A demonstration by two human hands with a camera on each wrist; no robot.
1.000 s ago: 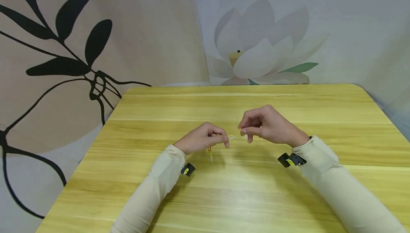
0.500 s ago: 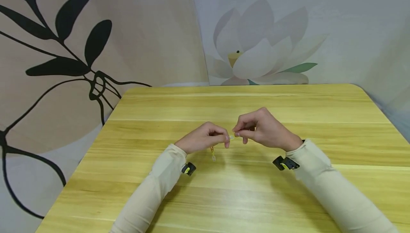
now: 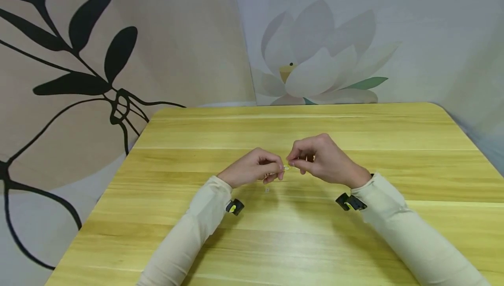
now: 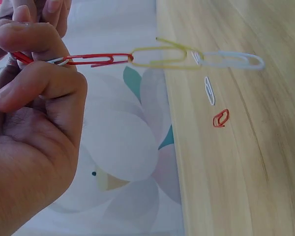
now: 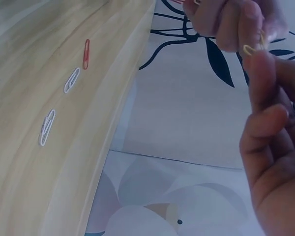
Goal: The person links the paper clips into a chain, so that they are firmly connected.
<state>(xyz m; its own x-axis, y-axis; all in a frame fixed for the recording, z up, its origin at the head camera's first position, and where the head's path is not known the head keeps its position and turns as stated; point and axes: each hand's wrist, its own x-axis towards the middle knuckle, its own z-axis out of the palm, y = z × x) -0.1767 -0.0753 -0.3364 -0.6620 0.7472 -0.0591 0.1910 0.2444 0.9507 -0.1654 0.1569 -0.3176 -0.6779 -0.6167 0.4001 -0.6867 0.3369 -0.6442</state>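
Observation:
A chain of linked paper clips runs out of my left hand (image 3: pixel 252 168), which pinches it between bent fingers. In the left wrist view a red paper clip (image 4: pixel 88 63), a yellow paper clip (image 4: pixel 160 48) and a white paper clip (image 4: pixel 231 61) hang along it, with red and white wire at the fingers. My right hand (image 3: pixel 324 161) pinches another yellow paper clip (image 5: pixel 249 50) between thumb and forefinger. Both sets of fingertips almost meet over the table, with pale wire bridging the small gap. Fingers hide most of that joint.
Loose on the wooden table (image 3: pixel 354 242) lie a red paper clip (image 5: pixel 86 54) and two white ones, the nearer white paper clip (image 5: pixel 47 128) in the right wrist view. Behind the table's far edge hangs a printed flower backdrop (image 3: pixel 315 58).
My right hand has moved left with its yellow paper clip, up to the left fingertips. The chain's dangling end has swung right under my left hand and shows less.

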